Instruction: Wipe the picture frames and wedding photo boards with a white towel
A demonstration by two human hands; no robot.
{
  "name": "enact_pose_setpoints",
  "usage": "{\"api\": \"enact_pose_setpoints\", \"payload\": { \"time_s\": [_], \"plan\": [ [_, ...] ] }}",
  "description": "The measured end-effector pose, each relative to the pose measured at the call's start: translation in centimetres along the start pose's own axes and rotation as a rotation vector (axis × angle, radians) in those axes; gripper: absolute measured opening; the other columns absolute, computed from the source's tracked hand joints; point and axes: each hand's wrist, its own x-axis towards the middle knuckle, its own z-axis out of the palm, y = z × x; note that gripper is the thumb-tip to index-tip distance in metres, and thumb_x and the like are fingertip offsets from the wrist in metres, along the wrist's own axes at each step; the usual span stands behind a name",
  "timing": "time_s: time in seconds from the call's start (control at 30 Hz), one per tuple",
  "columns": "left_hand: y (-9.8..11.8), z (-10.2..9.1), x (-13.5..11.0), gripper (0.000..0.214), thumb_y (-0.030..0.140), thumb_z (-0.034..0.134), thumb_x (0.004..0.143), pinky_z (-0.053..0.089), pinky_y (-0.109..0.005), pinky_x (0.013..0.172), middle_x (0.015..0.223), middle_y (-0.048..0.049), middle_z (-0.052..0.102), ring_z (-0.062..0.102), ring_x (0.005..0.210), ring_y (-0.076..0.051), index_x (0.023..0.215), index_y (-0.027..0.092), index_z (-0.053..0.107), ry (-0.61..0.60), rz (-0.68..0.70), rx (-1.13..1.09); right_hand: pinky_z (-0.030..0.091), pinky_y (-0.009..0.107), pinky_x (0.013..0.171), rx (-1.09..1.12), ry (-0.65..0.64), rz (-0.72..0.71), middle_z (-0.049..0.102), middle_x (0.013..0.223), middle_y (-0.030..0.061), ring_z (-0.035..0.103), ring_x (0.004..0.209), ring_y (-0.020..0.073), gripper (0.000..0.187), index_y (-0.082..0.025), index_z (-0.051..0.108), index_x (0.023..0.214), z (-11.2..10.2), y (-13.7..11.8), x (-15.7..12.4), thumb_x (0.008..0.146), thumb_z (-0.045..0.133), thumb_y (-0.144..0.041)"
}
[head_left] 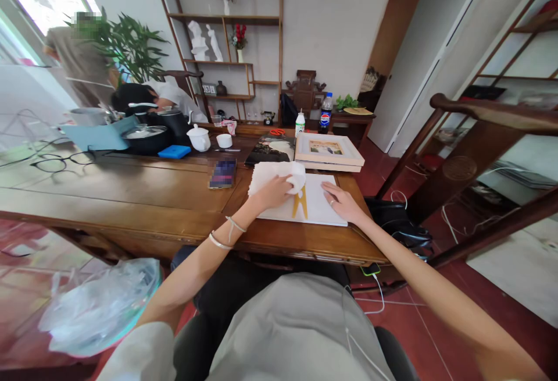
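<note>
My left hand is closed on a bunched white towel, whether cloth or paper I cannot tell. The towel rests over the left part of a flat white board near the table's front edge. Just right of these fingers, a yellow shape like a clothes peg shows on the board, its upper end close to the towel. My right hand lies with fingers stretched out on the board's right side, holding nothing. Whether the yellow shape is a loose piece or a picture is unclear.
Behind the board lie a framed picture and a dark book. A phone, a blue block, a white teapot and glasses are further left. A cola bottle stands behind. Another person leans on the table's far side.
</note>
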Motion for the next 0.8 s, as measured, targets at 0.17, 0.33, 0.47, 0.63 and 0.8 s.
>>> {"api": "enact_pose_setpoints", "payload": {
  "time_s": [0.17, 0.33, 0.47, 0.63, 0.8],
  "plan": [
    [2.9, -0.6, -4.3, 0.024, 0.017, 0.043, 0.09, 0.03, -0.046, 0.108, 0.141, -0.0166, 0.044, 0.035, 0.134, -0.024, 0.1, 0.013, 0.064, 0.003, -0.012, 0.04, 0.03, 0.044, 0.112, 0.004, -0.004, 0.013, 0.052, 0.135, 0.0084, 0.043, 0.13, 0.024, 0.043, -0.016, 0.059, 0.125, -0.1, 0.0, 0.0, 0.089, 0.042, -0.032],
    [6.9, -2.4, -9.2, 0.024, 0.014, 0.044, 0.089, 0.028, -0.047, 0.11, 0.144, -0.0139, 0.04, 0.036, 0.134, -0.024, 0.09, 0.015, 0.068, 0.002, -0.064, -0.022, 0.029, 0.044, 0.113, 0.0, -0.007, 0.003, 0.051, 0.136, 0.0084, 0.042, 0.13, 0.0233, 0.043, -0.016, 0.058, 0.126, 0.1, 0.3, 0.0, 0.089, 0.042, -0.032],
    [7.5, -3.0, -11.3, 0.026, 0.015, 0.042, 0.09, 0.029, -0.042, 0.11, 0.143, -0.011, 0.042, 0.038, 0.133, -0.022, 0.089, 0.016, 0.068, -0.008, -0.024, -0.052, 0.029, 0.045, 0.113, 0.014, -0.001, 0.005, 0.052, 0.135, 0.0067, 0.043, 0.13, 0.0237, 0.042, -0.019, 0.059, 0.125, 0.0, 0.2, 0.0, 0.089, 0.043, -0.032],
    [4.6, -2.5, -9.4, 0.029, 0.026, 0.037, 0.095, 0.035, -0.04, 0.106, 0.127, -0.0117, 0.058, 0.052, 0.12, -0.024, 0.095, 0.016, 0.065, 0.019, -0.037, -0.056, 0.029, 0.045, 0.113, 0.024, -0.003, 0.011, 0.053, 0.135, 0.0056, 0.042, 0.13, 0.0234, 0.04, -0.021, 0.059, 0.125, 0.0, 0.1, 0.0, 0.088, 0.045, -0.031],
    [0.7, -1.7, -5.2, 0.031, 0.029, 0.039, 0.095, 0.041, -0.043, 0.098, 0.12, -0.017, 0.061, 0.059, 0.108, -0.028, 0.097, 0.012, 0.064, -0.015, -0.107, -0.011, 0.029, 0.045, 0.113, 0.04, 0.004, 0.002, 0.053, 0.135, 0.0038, 0.042, 0.13, 0.0227, 0.039, -0.023, 0.059, 0.124, 0.0, 0.3, 0.0, 0.089, 0.045, -0.033]
  ]
}}
